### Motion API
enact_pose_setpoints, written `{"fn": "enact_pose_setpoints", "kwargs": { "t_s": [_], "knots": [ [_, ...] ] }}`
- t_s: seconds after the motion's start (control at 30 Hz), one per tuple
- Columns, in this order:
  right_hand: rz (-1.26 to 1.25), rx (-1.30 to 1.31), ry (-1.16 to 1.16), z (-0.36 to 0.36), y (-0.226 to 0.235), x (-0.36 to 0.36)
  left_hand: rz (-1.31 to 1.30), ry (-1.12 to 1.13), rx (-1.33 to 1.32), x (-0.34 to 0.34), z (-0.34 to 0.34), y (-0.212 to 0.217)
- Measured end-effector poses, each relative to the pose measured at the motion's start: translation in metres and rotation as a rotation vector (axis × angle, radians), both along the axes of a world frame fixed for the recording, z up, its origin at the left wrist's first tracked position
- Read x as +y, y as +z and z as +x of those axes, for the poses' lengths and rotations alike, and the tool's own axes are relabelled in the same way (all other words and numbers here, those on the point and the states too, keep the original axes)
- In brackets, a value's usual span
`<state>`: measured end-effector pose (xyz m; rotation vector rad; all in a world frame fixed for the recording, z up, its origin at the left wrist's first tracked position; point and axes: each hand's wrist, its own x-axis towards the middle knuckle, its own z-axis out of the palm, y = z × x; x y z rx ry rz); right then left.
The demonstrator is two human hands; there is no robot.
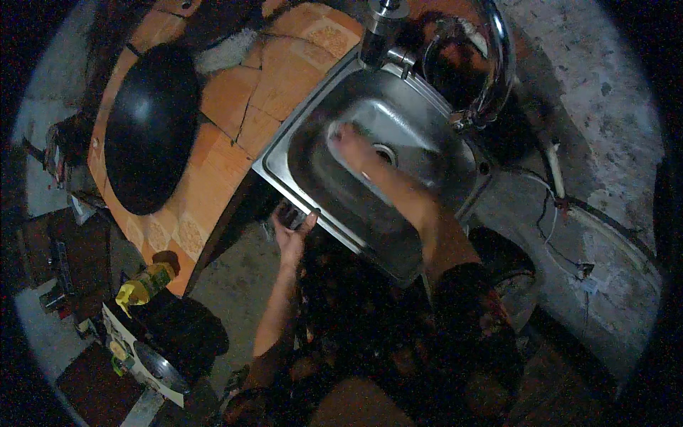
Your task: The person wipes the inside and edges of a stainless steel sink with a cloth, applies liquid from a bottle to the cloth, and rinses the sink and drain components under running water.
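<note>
Right hand (346,146) (forearm (407,196) slanting) reaches into the sink (434,142).

**Polished metal among matt and rough surfaces**

The sink (435,135) is smooth, glossy, silvery metal; the curved spout (507,57) is mirror-bright metal. The tabletop (274,92) appears tiled and cracked. The black oval object (153,135) shows a soft sheen, the yellow bottle (147,283) glossy plastic, the ground (569,71) rough, matt concrete.

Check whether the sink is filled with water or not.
The sink isn't filled: its drain shows plainly, with no water level visible around it. Whether it is wet, I cannot tell.
</note>
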<state>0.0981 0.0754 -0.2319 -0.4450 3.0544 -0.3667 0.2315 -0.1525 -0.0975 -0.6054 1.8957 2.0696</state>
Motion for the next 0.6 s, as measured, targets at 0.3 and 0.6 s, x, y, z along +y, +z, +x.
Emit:
{"fn": "enact_pose_setpoints", "kwargs": {
  "t_s": [0.3, 0.6],
  "knots": [
    [0.550, -0.313, -0.082, 0.104, 0.006, 0.127, -0.057, 0.033, -0.035, 0.002, 0.001, -0.004],
    [-0.293, -0.354, -0.037, 0.037, 0.018, -0.053, 0.062, 0.059, -0.129, 0.009, 0.001, 0.009]
  ]
}}
